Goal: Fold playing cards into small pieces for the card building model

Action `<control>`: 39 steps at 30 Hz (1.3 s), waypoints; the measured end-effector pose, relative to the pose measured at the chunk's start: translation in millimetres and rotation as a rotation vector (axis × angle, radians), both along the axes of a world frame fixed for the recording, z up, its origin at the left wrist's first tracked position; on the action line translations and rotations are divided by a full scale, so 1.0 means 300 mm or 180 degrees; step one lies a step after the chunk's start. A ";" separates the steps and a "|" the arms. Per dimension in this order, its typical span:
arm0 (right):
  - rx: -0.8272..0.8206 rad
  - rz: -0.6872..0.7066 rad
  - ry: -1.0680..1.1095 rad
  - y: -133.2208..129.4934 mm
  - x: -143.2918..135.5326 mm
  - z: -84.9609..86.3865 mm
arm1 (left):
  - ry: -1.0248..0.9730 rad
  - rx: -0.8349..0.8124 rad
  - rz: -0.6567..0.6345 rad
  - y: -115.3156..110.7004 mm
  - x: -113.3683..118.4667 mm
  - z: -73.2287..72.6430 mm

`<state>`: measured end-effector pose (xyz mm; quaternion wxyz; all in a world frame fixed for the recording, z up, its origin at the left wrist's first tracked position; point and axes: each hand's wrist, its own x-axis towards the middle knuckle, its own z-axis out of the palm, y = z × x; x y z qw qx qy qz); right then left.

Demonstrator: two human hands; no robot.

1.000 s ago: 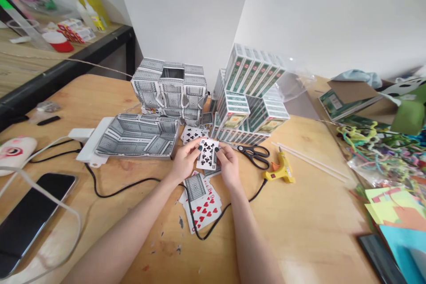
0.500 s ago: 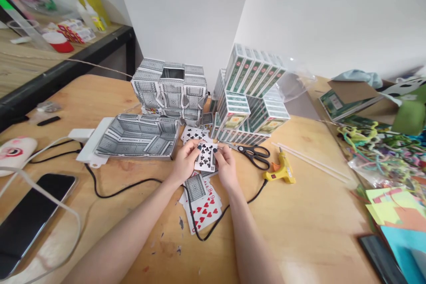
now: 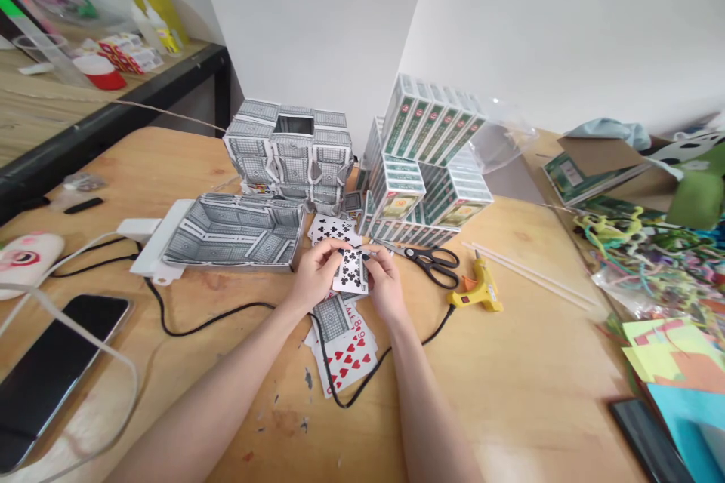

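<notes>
Between my hands is a playing card [image 3: 350, 273], a ten of clubs, face up with its side edges pinched. My left hand [image 3: 318, 272] grips its left edge, thumb on top. On the right edge, my right hand [image 3: 384, 279] pinches it too, where a strip of grey patterned back shows. Below the held card lie loose cards [image 3: 347, 362], some hearts face up and one face down [image 3: 332, 318]. More club cards [image 3: 331, 229] lie just beyond my fingers. Black-handled scissors [image 3: 433, 264] rest right of my right hand.
A tray made of cards [image 3: 238, 230] and a taller card structure [image 3: 288, 151] stand at left. Stacked card boxes [image 3: 424, 166] rise behind. A yellow glue gun [image 3: 481, 287] lies right; its black cable [image 3: 351, 401] loops over the loose cards. A phone [image 3: 62, 370] lies left.
The card's top edge has bent or tilted away, so its upper corner mark no longer shows. My fingertips have drawn closer together along its far edge.
</notes>
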<state>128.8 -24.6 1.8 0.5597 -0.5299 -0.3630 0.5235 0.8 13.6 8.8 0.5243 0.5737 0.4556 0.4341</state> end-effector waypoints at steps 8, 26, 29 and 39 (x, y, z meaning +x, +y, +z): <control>-0.0132 -0.0134 0.0611 0.003 -0.001 0.001 | 0.0332 0.0428 -0.0129 0.000 -0.010 -0.010; -0.0331 0.0615 0.0705 0.009 0.054 0.001 | 0.0544 0.0911 -0.0451 -0.001 -0.028 -0.004; -0.0280 0.0610 0.0754 0.010 0.056 -0.006 | 0.0364 0.0558 -0.0496 0.002 -0.036 0.006; -0.0055 0.0555 0.0508 0.012 0.029 -0.010 | 0.0128 0.0271 -0.0079 0.007 -0.020 0.004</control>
